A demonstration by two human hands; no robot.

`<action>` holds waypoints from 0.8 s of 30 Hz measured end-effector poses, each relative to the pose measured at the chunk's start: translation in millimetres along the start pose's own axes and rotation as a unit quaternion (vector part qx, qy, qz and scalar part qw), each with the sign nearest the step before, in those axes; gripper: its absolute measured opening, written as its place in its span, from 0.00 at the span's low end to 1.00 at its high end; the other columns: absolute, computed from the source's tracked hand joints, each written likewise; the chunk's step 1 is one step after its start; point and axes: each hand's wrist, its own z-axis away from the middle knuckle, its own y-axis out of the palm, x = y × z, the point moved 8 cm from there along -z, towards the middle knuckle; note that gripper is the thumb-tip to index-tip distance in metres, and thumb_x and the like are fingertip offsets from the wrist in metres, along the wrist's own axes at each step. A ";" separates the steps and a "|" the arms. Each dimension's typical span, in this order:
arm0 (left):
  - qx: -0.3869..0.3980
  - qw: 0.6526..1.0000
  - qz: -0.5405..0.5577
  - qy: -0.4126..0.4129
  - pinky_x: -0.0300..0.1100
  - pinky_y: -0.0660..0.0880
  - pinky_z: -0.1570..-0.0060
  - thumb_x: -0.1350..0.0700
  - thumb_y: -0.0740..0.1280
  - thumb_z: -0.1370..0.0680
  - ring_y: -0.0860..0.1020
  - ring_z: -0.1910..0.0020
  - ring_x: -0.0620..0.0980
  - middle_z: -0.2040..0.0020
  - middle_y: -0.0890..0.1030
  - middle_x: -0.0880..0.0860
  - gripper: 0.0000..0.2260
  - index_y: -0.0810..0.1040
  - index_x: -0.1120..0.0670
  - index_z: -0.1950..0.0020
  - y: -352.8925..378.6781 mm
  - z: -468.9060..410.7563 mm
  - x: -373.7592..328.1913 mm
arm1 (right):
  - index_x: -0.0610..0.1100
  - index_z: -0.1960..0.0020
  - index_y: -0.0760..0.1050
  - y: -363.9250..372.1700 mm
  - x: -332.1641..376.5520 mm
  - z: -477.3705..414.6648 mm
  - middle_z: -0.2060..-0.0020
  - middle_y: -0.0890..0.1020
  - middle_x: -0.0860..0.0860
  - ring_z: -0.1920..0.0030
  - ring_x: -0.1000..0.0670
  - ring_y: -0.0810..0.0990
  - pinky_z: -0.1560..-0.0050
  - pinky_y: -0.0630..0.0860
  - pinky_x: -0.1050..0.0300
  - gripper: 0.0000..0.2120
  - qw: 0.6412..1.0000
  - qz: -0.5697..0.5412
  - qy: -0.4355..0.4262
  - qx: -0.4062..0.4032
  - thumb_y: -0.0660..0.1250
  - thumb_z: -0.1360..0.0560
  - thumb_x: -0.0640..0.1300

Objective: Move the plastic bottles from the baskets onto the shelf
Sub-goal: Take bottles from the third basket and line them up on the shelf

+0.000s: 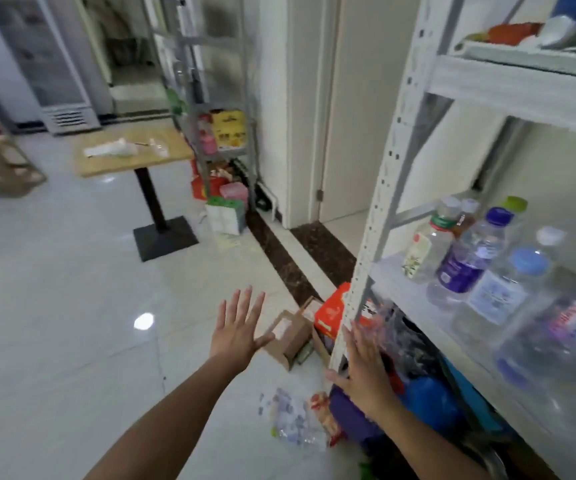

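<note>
Both hands are empty: the left hand (238, 327) spreads wide over the floor (72, 306), while the right hand (366, 370) is flat with straight fingers, perhaps touching the shelf (388, 161) post. Plastic bottles (470, 258) stand on its middle board.

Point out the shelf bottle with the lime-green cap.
The rearmost bottle, standing behind the purple-labelled bottle; the other caps plainly visible are white, grey or blue.

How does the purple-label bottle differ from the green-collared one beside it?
The purple-label bottle has a dark blue cap, the green-collared bottle a pale grey one. The purple-label bottle's label is dark, the green-collared bottle's cream with a plant print. Both stand upright on the shelf.
</note>
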 end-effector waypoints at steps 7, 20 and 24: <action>0.011 0.942 -0.015 -0.336 0.53 0.37 0.26 0.31 0.42 0.25 0.36 0.23 0.57 0.22 0.34 0.53 0.37 0.31 0.48 0.25 -14.6 184.5 173.3 | 0.43 0.22 0.45 71.6 183.4 -53.6 0.22 0.44 0.46 0.22 0.47 0.43 0.26 0.37 0.54 0.45 0.956 0.009 -0.274 0.100 0.58 0.26 0.67; -0.036 0.681 0.029 -0.731 0.54 0.35 0.26 0.34 0.49 0.22 0.35 0.23 0.56 0.23 0.32 0.52 0.38 0.31 0.50 0.23 -22.7 562.5 242.8 | 0.44 0.22 0.41 177.5 505.0 132.0 0.23 0.41 0.48 0.23 0.48 0.40 0.26 0.33 0.53 0.44 0.740 0.002 -0.649 0.174 0.56 0.25 0.67; -0.047 0.634 0.035 -0.771 0.54 0.35 0.25 0.35 0.52 0.21 0.34 0.23 0.56 0.22 0.34 0.54 0.39 0.32 0.52 0.23 -20.0 635.3 251.4 | 0.43 0.22 0.41 199.0 563.3 187.7 0.23 0.41 0.48 0.23 0.48 0.39 0.26 0.33 0.53 0.44 0.697 0.003 -0.691 0.193 0.57 0.25 0.67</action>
